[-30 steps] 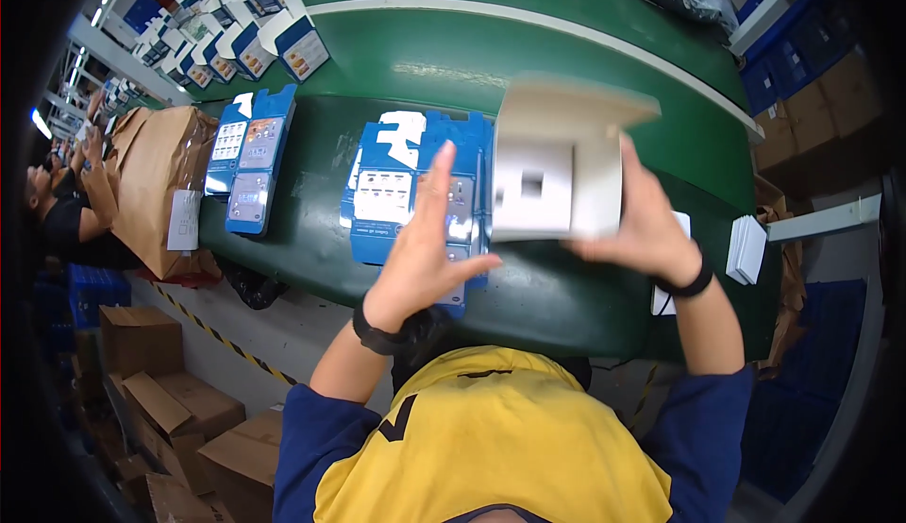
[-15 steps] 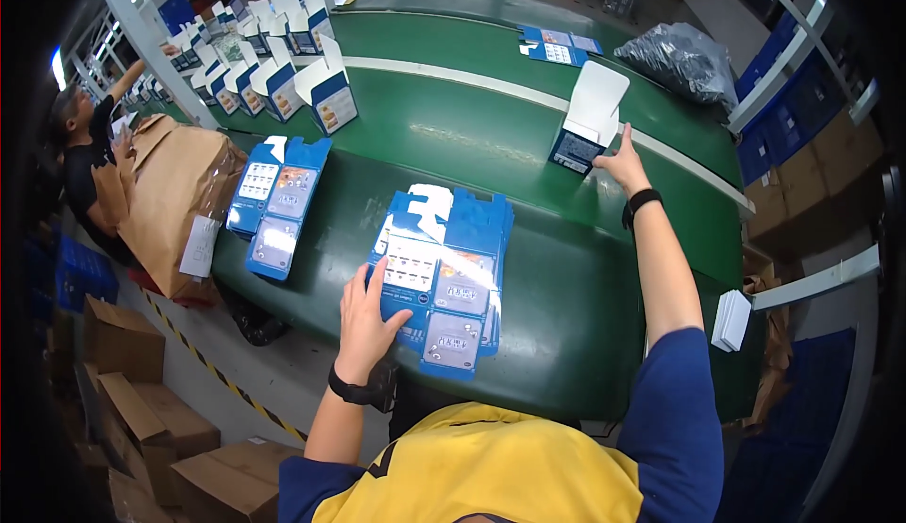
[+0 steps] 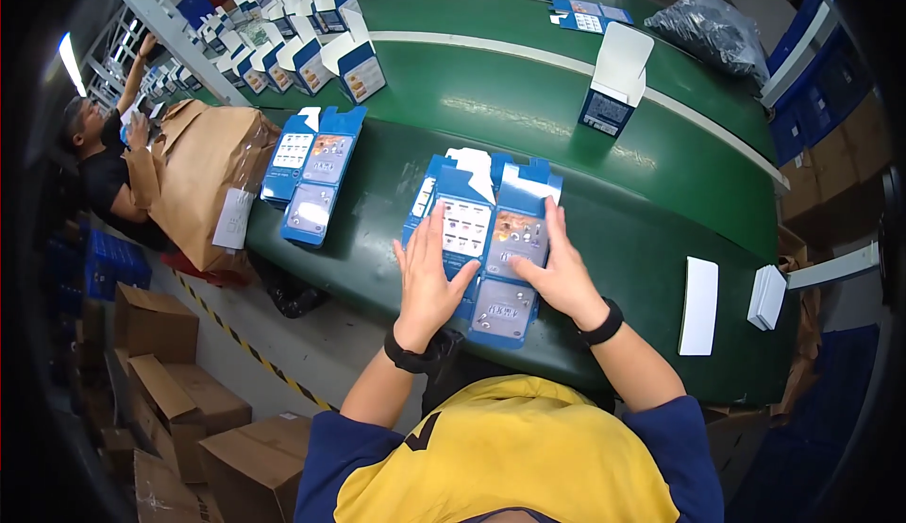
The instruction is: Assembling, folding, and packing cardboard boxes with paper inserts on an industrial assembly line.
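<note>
A stack of flat, unfolded blue cartons (image 3: 500, 320) with printed panels lies on the green work surface in front of me. My left hand (image 3: 429, 282) rests on its left part, fingers outstretched and thumb apart. At its right edge is my right hand (image 3: 571, 278), its fingers extended along the side and its thumb over a printed panel. Neither hand has visibly closed round a carton. Farther off to the right, an erected blue box (image 3: 609, 108) stands on the belt with its white lid flap up, touched by no hand.
More flat cartons (image 3: 311, 183) lie left of the stack. Several open-topped boxes (image 3: 363, 75) stand at the far left. A white strip (image 3: 698, 306) and a white stack (image 3: 766, 296) are at right. Beside a large brown paper bag (image 3: 203, 183), a co-worker (image 3: 109, 164) reaches up.
My right hand has left the erected box and come back to the flat cartons. The left hand stays at their left side. The whole view has shifted slightly.
</note>
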`<state>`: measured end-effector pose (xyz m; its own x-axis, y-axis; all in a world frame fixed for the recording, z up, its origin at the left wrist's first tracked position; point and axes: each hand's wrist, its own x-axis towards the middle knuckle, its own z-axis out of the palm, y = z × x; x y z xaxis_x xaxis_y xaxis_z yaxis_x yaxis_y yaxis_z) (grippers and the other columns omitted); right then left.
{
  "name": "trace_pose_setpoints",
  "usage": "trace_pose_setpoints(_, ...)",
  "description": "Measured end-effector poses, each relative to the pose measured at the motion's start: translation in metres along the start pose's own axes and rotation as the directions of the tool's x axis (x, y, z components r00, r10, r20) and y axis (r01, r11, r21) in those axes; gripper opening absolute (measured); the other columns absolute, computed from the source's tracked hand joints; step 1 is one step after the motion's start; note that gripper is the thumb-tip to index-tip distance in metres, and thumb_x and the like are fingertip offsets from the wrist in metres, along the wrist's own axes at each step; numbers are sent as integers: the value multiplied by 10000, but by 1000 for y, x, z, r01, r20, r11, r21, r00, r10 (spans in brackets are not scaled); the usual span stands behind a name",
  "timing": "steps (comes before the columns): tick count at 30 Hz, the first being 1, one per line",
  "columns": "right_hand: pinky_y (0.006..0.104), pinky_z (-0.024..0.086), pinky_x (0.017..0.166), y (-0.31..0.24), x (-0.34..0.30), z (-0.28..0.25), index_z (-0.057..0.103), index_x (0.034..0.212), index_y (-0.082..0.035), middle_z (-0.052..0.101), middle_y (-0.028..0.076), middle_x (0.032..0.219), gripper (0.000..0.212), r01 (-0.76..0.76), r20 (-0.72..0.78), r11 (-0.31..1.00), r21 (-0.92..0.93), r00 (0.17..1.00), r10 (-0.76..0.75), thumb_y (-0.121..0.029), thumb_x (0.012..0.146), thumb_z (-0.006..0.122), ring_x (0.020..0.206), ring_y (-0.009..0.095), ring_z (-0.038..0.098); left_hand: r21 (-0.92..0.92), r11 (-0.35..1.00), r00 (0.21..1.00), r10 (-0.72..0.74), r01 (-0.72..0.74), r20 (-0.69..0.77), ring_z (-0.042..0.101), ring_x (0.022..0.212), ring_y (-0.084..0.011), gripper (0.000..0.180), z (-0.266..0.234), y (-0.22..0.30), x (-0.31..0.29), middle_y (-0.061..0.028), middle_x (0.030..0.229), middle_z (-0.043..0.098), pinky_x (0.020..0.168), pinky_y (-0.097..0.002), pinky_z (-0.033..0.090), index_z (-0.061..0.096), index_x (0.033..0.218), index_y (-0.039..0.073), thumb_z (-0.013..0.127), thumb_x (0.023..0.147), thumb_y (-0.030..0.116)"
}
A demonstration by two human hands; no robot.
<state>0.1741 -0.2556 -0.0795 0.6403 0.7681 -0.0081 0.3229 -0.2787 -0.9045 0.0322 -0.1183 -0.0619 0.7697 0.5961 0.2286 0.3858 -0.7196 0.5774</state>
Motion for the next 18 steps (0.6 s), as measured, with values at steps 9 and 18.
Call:
trace_pose_setpoints(9,274,461,665,-42,-74,-28,567,1190,44,658,102,775,420,532,-234,845,61,830,-506,-65,803,688,652,148,579,-907,420,995,-95,18,-24,516,1020,-163,677,-17,56,16,-97,1118,519,897,-297,418,396,1252,-12,755,777,310)
trace_pose_setpoints(18,345,408,964,-12,-88,-35,129,1441,31,409,189,1384,1057,458,-216,852,255,885,-411,-229,688,823,1158,272,518,-904,394,964,128,167,234,499,927,-134,678,-14,83,2,-62,1065,557,875,-275,392,448,1249,-29,721,750,339)
